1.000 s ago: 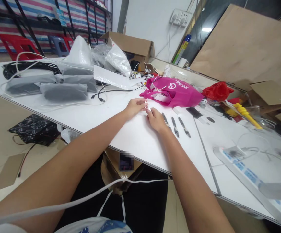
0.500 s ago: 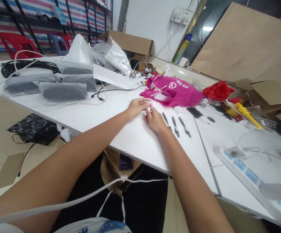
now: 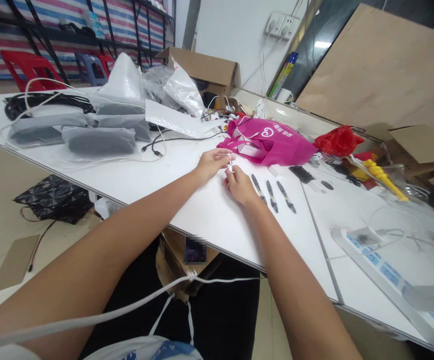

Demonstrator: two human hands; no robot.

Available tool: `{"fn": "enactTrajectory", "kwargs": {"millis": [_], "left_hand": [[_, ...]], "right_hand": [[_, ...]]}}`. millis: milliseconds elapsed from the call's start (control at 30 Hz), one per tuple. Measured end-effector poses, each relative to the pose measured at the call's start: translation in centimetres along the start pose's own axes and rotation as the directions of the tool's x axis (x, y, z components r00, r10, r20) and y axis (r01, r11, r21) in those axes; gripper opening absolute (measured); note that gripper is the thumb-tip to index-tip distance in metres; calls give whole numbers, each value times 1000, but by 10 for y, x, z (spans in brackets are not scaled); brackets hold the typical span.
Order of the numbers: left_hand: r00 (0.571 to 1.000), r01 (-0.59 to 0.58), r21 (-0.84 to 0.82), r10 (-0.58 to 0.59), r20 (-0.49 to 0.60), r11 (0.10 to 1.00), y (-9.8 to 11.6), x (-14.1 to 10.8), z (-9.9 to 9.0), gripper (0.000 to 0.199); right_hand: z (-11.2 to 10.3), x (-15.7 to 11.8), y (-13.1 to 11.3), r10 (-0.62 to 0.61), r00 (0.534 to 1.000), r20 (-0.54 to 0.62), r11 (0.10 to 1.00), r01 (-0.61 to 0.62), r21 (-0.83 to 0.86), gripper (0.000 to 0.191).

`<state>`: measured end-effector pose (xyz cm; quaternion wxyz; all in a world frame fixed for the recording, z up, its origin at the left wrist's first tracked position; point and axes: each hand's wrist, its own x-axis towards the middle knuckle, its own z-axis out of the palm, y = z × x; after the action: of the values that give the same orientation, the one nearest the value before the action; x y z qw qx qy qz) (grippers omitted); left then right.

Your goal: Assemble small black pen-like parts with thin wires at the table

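Observation:
Above the white table (image 3: 217, 210), my left hand (image 3: 212, 166) and my right hand (image 3: 238, 184) come together, fingers pinched around a small, thin white item (image 3: 231, 162). Its exact shape is too small to make out. Just right of my right hand, three dark pens (image 3: 272, 196) lie side by side on the table. A pink bag (image 3: 282, 142) with white print lies behind my hands, and a small white block (image 3: 276, 170) rests at its front edge.
Grey pouches (image 3: 98, 141) and coiled black cable (image 3: 47, 104) lie at the left. Black cable ends (image 3: 156, 150) are left of my hands. A power strip (image 3: 385, 270) and a red bag (image 3: 339, 140) are at the right. A white cable (image 3: 137, 303) crosses my lap.
The fingers of my left hand have shifted slightly, and more of the white item shows between my hands. The view has moved a little; the rest looks the same.

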<state>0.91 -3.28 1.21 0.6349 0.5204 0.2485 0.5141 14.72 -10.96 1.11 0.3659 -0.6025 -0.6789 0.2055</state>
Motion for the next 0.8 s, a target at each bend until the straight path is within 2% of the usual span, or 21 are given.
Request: {"fn": "enactTrajectory", "kwargs": {"millis": [500, 800], "left_hand": [[995, -31, 31, 28, 93, 999, -8, 2, -1, 38], [994, -75, 79, 69, 85, 994, -11, 4, -2, 44]], "right_hand": [[-1, 3, -1, 43, 996, -79, 999, -44, -15, 26], [0, 3, 0, 50, 992, -120, 998, -56, -39, 24]]}}
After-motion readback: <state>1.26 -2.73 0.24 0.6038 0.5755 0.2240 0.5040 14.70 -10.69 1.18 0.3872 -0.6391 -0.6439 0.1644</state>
